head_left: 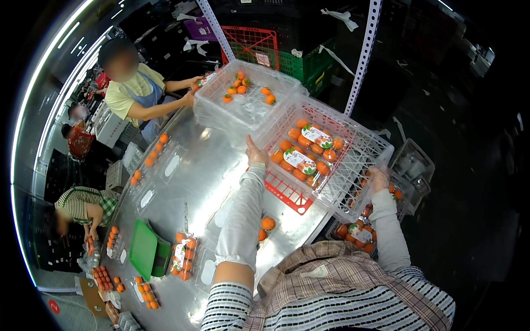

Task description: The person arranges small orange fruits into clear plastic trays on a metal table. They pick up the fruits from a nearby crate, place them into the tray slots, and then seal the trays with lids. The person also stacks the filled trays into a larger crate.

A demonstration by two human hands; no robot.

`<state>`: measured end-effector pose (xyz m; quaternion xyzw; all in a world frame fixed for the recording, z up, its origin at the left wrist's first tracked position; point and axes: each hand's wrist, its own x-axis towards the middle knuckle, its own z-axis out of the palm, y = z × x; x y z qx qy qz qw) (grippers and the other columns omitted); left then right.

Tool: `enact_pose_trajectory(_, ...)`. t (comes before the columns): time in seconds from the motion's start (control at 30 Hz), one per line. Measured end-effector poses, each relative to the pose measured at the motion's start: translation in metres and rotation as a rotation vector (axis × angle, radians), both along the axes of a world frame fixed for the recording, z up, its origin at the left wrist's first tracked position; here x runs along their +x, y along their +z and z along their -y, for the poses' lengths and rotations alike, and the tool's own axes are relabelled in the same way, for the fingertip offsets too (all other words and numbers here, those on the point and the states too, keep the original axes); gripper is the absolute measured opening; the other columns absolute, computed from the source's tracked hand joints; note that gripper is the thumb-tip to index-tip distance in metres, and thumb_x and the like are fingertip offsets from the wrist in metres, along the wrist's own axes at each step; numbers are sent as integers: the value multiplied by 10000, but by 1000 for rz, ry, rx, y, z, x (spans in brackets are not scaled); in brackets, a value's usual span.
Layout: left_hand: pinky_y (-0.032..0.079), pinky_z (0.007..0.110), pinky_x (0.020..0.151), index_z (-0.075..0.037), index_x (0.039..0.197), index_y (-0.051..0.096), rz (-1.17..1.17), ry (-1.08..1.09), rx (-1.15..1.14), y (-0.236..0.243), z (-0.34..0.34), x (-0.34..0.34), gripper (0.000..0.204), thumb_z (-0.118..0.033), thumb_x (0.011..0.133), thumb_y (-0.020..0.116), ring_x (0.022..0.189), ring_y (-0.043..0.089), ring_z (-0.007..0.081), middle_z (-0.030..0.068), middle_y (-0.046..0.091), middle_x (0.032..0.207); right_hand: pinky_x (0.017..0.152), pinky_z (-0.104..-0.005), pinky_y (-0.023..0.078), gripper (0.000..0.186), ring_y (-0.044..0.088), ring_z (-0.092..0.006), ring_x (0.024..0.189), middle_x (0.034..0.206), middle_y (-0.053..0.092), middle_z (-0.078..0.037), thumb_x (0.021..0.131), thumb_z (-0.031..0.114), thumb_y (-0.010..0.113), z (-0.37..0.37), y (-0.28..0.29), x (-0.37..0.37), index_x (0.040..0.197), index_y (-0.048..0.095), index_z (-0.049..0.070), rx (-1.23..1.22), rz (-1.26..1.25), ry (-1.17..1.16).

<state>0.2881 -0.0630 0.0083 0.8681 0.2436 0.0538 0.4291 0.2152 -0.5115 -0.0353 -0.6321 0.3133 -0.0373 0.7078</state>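
A clear plastic crate (359, 160) holds labelled clear packs of persimmons (300, 161) in its left part; the right part shows its bare lattice bottom. My left hand (256, 152) is at the crate's left wall, thumb raised, the other fingers partly hidden against it. On the opposite side, my right hand (379, 180) is closed around the rim. Beyond stands another clear crate (212, 108) with several loose persimmons (240, 85). Under the near side of my crate, a red plastic lattice (288, 193) shows.
The metal table (215, 157) bears labelled packs (184, 255), loose persimmons (268, 223) and a green bin (144, 249). Lower crates with packs (359, 234) stand beside its right edge. A co-worker (135, 91) is at the far crate; another person (83, 209) bends at the left.
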Motion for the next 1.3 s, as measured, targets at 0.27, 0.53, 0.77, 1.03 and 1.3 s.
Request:
enact_pose_trajectory(0.27, 416, 447, 1113, -195, 1618, 60, 167, -9, -37, -10, -18, -4, 964, -87, 882, 674, 1317, 506, 444, 321, 436, 1454, 788, -427, 483, 723, 554, -270, 962, 1306, 581, -127, 879, 299, 681, -21, 27, 13, 1521, 405, 113, 37, -28, -74)
enact_pose_trajectory(0.53, 350, 386, 1153, -84, 1615, 77, 61, 56, -265, 19, 14, -55, 954, -230, 912, 706, 1394, 451, 400, 289, 434, 1508, 687, -414, 503, 739, 597, -276, 875, 1232, 604, -165, 863, 326, 682, 4, 10, 9, 1500, 414, 64, -50, -27, -50)
enact_pose_trajectory(0.77, 489, 418, 1023, -28, 1590, 153, 175, 69, -584, -29, -31, -63, 866, -249, 935, 675, 1200, 605, 327, 265, 571, 1351, 1109, -403, 391, 608, 472, -308, 1339, 1491, 474, -194, 930, 202, 611, 83, -53, 46, 1480, 442, 5, -378, 140, 293)
enact_pose_trajectory(1.03, 535, 432, 826, -87, 1503, 335, 218, 305, -1041, 9, -109, -80, 701, -233, 915, 686, 992, 562, 325, 164, 510, 1274, 1148, -392, 361, 734, 454, -321, 1376, 1513, 455, -207, 886, 207, 678, 25, -10, 35, 1501, 373, -54, -492, 109, 67)
enact_pose_trajectory(1.3, 529, 499, 926, -92, 1544, 224, 325, 452, -1211, 39, -161, -98, 804, -384, 946, 674, 1161, 538, 429, 221, 346, 1471, 1150, -460, 368, 765, 455, -396, 1364, 1540, 410, -214, 882, 210, 716, -37, 74, 3, 1534, 333, 98, -1093, 214, -9)
